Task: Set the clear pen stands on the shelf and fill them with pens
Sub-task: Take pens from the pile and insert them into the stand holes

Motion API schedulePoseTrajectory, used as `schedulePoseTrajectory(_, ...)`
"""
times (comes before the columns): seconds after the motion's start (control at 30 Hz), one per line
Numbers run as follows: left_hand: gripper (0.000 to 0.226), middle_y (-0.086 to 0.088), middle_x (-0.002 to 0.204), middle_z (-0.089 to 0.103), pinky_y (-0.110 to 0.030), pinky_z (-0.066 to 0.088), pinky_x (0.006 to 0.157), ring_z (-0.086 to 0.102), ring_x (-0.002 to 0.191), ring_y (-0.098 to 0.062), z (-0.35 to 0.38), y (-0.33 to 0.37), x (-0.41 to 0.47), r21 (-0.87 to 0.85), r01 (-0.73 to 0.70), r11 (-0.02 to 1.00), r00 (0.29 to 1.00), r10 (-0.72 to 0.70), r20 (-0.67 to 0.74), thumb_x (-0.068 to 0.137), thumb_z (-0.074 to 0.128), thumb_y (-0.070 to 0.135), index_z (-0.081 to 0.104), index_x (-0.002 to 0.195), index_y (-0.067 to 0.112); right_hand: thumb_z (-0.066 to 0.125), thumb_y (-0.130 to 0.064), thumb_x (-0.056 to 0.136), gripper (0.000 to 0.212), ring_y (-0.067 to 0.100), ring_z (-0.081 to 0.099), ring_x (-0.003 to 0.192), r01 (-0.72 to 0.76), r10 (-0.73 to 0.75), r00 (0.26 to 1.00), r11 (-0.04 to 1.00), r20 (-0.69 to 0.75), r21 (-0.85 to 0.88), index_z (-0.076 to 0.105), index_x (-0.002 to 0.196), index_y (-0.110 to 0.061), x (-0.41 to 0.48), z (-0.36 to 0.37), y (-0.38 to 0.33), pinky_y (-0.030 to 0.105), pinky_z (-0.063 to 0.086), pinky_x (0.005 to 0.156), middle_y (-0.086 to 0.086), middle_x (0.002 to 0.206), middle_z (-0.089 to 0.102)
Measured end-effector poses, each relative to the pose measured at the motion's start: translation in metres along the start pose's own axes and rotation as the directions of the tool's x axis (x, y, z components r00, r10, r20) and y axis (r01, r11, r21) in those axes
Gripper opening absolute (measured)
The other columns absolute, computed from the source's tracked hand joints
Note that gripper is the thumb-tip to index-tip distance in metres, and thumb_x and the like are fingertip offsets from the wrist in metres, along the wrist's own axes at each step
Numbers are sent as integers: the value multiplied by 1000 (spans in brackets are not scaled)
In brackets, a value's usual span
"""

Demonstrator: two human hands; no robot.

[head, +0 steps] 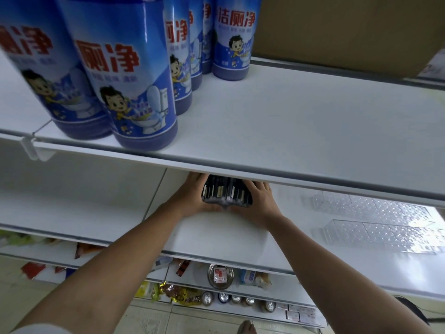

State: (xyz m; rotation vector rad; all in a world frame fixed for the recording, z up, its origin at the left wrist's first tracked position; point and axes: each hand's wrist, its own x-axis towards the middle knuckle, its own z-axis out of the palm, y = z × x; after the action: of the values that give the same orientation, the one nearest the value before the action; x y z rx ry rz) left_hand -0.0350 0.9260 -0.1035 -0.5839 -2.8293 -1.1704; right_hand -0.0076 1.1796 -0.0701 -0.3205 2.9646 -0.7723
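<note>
A bundle of dark pens with pale bands lies on the white middle shelf, partly hidden under the front edge of the shelf above. My left hand cups its left side and my right hand cups its right side, fingers curved around the bundle. Whether the pens sit inside a clear stand is hard to tell. Two clear pen stands with a dimpled pattern lie on the same shelf to the right, holding nothing that I can see.
Several blue toilet-cleaner bottles stand on the upper shelf, and a brown cardboard box sits at its back right. Lower shelves hold snack packets and cans. A bare foot shows on the tiled floor.
</note>
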Motion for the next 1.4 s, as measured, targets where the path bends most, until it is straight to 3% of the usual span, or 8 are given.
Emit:
schedulePoseTrajectory(0.17,113,-5,162,37,-31,39,118,35,149,-15,0,1,-2,-12,7,1000,1000,-7,-11,70,94,60,37,162,26,88,-62,70,90,35,49,130,-6,6,1000,1000,-9,-4,57,145,-24,-4,-3,-5,43,37,111,8,141,60)
schedulePoseTrajectory(0.33,124,1,166,33,-37,37,122,30,154,-17,0,-6,-2,12,5,1000,999,-6,53,62,95,68,31,162,34,60,-103,43,131,31,45,135,15,-11,998,997,57,-74,46,151,-30,-7,-3,-6,42,32,117,3,147,53)
schedulePoseTrajectory(0.47,134,0,166,36,-41,38,122,32,153,-18,-3,-7,-3,60,24,998,993,-30,111,49,92,80,33,161,34,88,-73,61,116,33,45,137,52,-39,990,994,136,-96,42,156,-26,-11,-18,-9,41,33,116,7,150,53)
schedulePoseTrajectory(0.73,107,-4,148,56,-35,46,110,52,137,-25,3,-2,-2,104,4,995,1000,-6,17,66,88,74,47,152,26,84,-66,75,76,30,63,121,23,-20,997,998,68,-52,65,137,-26,-10,-21,-11,37,48,99,4,132,71)
schedulePoseTrajectory(0.87,107,-6,152,54,-30,44,108,50,140,-25,3,-2,-1,94,2,996,1000,-4,20,68,89,71,45,155,26,82,-74,70,80,28,64,120,19,-16,999,997,45,-74,66,134,-29,-9,-17,-9,37,47,99,1,130,72)
schedulePoseTrajectory(1.0,107,-3,155,49,-12,41,100,48,142,-21,4,0,-1,51,6,999,1000,-6,14,67,90,69,43,155,33,76,-80,69,90,33,62,121,34,-31,999,991,25,-131,61,139,-26,-9,-12,-7,41,45,104,5,131,69)
schedulePoseTrajectory(1.13,105,1,152,51,-37,48,113,48,142,-20,6,6,-1,84,-23,996,999,27,-47,66,85,78,46,153,34,75,-72,79,82,37,54,128,40,-43,999,989,-23,-141,58,143,-24,-10,-6,-5,45,38,111,9,136,64)
schedulePoseTrajectory(1.4,104,8,142,60,-40,54,105,59,132,-16,6,9,0,85,21,996,999,-18,-42,61,74,94,50,147,39,71,-71,83,76,36,56,125,39,-44,998,991,-37,-131,58,143,-26,-10,-3,-2,46,39,109,8,130,66)
